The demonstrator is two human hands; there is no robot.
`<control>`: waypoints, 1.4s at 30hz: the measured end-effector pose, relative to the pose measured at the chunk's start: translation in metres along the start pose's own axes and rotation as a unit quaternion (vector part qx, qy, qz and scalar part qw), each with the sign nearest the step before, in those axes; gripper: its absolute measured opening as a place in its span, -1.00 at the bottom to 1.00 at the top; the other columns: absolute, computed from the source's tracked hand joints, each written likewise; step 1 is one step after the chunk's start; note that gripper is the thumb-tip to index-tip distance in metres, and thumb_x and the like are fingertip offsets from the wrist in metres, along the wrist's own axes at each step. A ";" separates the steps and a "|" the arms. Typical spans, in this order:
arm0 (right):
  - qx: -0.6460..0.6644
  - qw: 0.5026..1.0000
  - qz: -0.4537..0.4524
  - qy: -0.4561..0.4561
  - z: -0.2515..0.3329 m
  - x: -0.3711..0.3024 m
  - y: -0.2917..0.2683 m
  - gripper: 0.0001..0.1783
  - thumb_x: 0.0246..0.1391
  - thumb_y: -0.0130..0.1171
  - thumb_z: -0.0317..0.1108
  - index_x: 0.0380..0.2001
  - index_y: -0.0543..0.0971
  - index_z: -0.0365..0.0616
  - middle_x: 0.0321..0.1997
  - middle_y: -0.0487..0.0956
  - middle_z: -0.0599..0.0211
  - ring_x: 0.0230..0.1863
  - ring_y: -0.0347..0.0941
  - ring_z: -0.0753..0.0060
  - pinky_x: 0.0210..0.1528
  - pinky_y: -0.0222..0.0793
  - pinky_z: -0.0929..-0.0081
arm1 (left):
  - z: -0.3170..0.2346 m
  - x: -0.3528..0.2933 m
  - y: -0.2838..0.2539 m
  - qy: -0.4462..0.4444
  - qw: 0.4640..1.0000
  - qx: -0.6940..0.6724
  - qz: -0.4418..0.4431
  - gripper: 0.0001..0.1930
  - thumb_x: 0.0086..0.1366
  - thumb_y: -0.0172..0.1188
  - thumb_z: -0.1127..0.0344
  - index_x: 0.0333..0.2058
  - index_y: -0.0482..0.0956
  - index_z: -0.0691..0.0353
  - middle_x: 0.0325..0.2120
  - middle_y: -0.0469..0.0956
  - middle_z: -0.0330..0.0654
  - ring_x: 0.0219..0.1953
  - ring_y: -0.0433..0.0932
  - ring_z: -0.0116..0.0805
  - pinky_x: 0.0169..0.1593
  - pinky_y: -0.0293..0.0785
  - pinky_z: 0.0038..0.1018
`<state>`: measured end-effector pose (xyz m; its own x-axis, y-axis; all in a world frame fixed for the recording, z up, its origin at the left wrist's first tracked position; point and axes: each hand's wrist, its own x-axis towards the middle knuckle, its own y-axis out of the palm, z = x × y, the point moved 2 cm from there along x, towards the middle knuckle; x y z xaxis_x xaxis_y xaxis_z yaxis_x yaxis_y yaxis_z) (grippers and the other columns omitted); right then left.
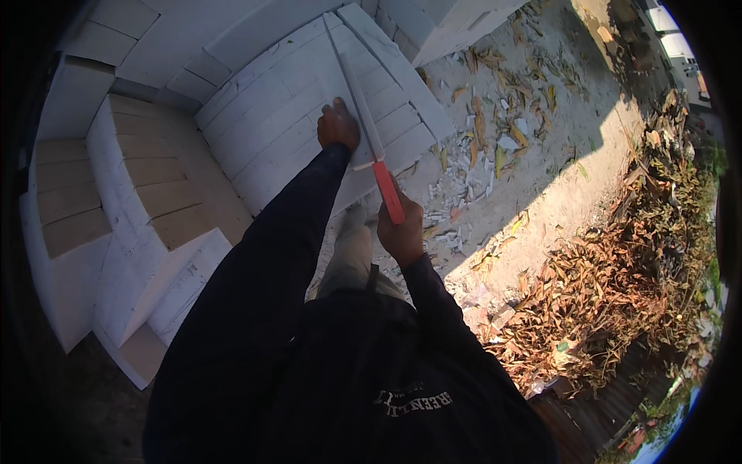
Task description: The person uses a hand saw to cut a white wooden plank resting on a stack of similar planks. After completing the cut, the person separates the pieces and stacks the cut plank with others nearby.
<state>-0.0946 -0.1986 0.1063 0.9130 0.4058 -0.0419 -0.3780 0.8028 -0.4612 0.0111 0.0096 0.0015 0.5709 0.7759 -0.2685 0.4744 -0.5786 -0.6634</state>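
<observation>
My right hand [400, 232] is closed around the red handle of a hand saw [357, 97]. Its long pale blade points away from me and lies along the top of the white blocks [286, 116]. Just left of the blade, my left hand [338, 126] bears down on a white block [344, 151], its fingers curled in against it. Part of that block is hidden under the hand, and the teeth of the saw cannot be made out.
More white blocks [166, 166] are stacked at the left, and others [456, 27] stand at the back. White chips [456, 185] and dry leaves litter the ground to my right. A large heap of brown leaves [587, 294] lies farther right, partly in sunlight.
</observation>
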 end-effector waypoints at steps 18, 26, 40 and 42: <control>-0.022 0.998 -0.035 -0.040 -0.008 -0.061 -0.011 -0.28 -0.02 0.03 -0.59 0.31 0.39 -0.24 -0.52 0.59 -0.02 -0.39 0.65 -0.10 -0.37 0.53 0.20 | 0.002 -0.002 -0.005 0.007 1.000 -0.001 -0.013 -0.41 0.54 -0.23 -0.07 -0.10 0.49 0.47 -0.20 0.60 0.40 -0.08 0.58 0.36 0.05 0.45 0.06; -0.023 0.998 -0.022 -0.056 -0.008 0.007 0.006 -0.34 0.03 0.04 -0.59 0.28 0.41 -0.34 -0.42 0.60 -0.10 -0.39 0.65 -0.09 -0.37 0.53 0.21 | -0.002 -0.002 -0.004 0.021 1.000 0.006 -0.009 -0.43 0.54 -0.23 -0.05 -0.12 0.50 0.45 -0.19 0.61 0.37 -0.08 0.60 0.32 0.06 0.47 0.04; -0.014 1.000 -0.008 0.015 0.000 -0.012 0.006 -0.32 0.01 0.05 -0.59 0.30 0.38 -0.34 -0.20 0.66 -0.19 -0.29 0.68 -0.09 -0.28 0.56 0.19 | -0.005 -0.003 -0.004 0.002 1.000 -0.005 0.007 -0.39 0.53 -0.25 -0.08 -0.10 0.49 0.47 -0.17 0.59 0.41 -0.02 0.56 0.36 0.09 0.43 0.06; -0.043 0.998 0.006 0.040 0.003 -0.009 0.008 -0.34 0.02 0.03 -0.58 0.28 0.40 -0.34 -0.20 0.65 -0.20 -0.22 0.68 -0.09 -0.24 0.57 0.20 | -0.008 -0.003 -0.006 -0.003 1.000 -0.008 0.011 -0.38 0.53 -0.25 -0.09 -0.08 0.49 0.48 -0.15 0.58 0.43 0.00 0.56 0.36 0.10 0.42 0.07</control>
<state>-0.1065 -0.1948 0.1059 0.9191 0.3760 -0.1177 -0.3778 0.7563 -0.5342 0.0117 0.0087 0.0118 0.5773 0.7647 -0.2864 0.4731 -0.5990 -0.6460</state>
